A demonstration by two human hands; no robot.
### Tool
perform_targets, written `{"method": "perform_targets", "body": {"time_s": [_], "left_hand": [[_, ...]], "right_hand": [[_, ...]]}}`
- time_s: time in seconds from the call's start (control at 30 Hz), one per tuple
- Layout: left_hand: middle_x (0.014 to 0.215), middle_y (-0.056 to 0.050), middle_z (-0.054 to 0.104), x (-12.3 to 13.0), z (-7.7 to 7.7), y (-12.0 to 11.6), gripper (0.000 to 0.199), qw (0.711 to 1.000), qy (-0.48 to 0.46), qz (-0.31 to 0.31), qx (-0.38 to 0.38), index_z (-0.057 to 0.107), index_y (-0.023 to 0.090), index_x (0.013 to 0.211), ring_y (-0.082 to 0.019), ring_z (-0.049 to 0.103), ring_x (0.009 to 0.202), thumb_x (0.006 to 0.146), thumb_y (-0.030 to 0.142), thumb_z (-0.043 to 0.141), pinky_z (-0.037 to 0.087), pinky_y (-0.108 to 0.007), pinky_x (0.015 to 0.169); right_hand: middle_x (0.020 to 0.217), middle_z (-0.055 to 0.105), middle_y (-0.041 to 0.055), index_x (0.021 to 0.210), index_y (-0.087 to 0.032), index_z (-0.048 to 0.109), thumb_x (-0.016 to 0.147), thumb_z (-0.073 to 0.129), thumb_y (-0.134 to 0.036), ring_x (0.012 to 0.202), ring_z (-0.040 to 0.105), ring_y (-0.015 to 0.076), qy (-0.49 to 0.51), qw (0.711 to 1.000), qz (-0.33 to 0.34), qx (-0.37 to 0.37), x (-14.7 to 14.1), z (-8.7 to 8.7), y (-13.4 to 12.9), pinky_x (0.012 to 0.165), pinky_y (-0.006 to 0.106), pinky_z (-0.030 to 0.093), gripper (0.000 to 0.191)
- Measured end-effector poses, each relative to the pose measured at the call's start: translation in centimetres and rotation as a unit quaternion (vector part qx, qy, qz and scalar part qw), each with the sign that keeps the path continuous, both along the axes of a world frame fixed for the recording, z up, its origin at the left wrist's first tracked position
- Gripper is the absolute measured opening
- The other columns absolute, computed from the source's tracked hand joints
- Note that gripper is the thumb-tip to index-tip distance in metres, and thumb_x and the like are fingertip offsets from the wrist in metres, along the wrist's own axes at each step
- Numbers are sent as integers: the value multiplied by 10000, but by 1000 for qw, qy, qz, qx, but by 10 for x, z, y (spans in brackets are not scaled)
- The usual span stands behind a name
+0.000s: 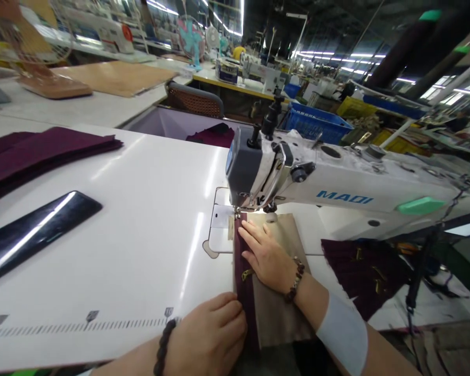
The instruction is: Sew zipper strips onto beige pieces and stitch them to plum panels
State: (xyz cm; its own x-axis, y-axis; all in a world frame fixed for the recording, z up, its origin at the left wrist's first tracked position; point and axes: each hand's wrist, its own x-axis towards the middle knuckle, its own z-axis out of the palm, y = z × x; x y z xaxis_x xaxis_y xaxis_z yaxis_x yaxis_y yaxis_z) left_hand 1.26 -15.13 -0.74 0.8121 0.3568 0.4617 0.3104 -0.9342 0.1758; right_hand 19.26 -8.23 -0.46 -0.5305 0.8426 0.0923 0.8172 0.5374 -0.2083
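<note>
A maroon zipper strip point(246, 303) with a brass-coloured pull point(247, 273) lies lengthwise on a beige fabric piece point(276, 313). The strip's far end sits at the presser foot point(237, 213) of a white sewing machine point(337, 177). My right hand point(269, 258) rests flat on the fabric just in front of the needle area, fingers stretched out along the strip. Nearer to me, my left hand point(209, 334) has its fingers curled together at the strip's left edge, pinching it; the fingertips are partly hidden.
On the white table point(149, 219) at left are stacked maroon fabric pieces point(43, 151) and a glossy black bar point(39, 230). Maroon pieces with brass pulls point(364, 271) lie right of the machine. A blue crate point(317, 122) stands behind it. A printed ruler point(90, 326) runs along the front edge.
</note>
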Motion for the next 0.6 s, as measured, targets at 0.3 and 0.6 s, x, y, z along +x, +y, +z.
{"method": "perform_targets", "body": {"time_s": [0.3, 0.6], "left_hand": [[705, -25, 568, 2, -12, -1, 281, 1000, -15, 10, 2, 562, 151, 728, -146, 523, 718, 906, 95, 352, 442, -294, 790], [652, -13, 542, 3, -20, 3, 359, 1000, -20, 12, 8, 541, 135, 690, -123, 513, 655, 945, 142, 289, 452, -249, 709]], "right_hand": [[1427, 257, 90, 1346, -105, 326, 880, 356, -202, 1319, 197, 225, -6, 1000, 0, -13, 0, -1, 0, 1065, 501, 212, 477], [1417, 274, 96, 1349, -111, 324, 862, 349, -165, 1318, 207, 221, 1, 1000, -11, -21, -2, 0, -1, 1057, 513, 229, 491]]}}
